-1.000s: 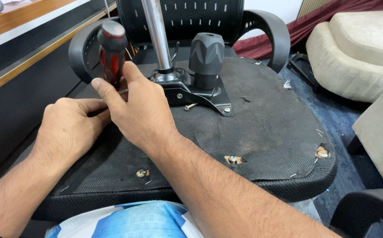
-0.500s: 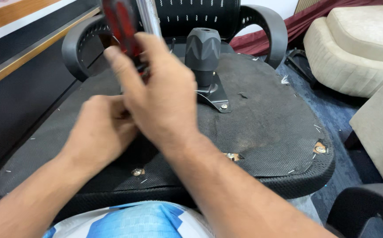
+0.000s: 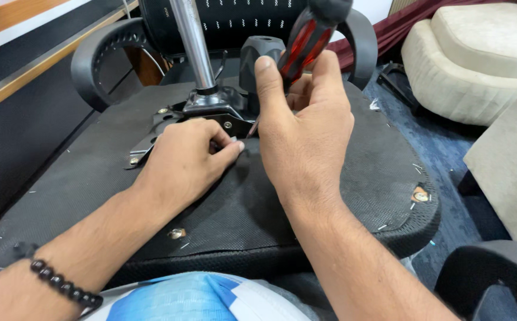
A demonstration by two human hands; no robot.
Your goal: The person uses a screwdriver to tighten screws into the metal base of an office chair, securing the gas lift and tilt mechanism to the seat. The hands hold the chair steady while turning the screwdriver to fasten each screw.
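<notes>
1. The upturned chair seat (image 3: pixel 330 196) lies under both hands; its metal plate (image 3: pixel 211 113) sits just beyond the left hand, with screws in place (judging so, fastening looks partly done).
2. The right hand (image 3: pixel 306 137) grips a red-and-black screwdriver (image 3: pixel 309 38), tilted, tip down between the hands.
3. The left hand (image 3: pixel 187 160) pinches something small at the plate's edge.

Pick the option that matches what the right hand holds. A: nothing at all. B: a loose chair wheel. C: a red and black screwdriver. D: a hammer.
C: the right hand wraps the red and black screwdriver by its handle above the upturned chair seat, beside the left hand.
</notes>
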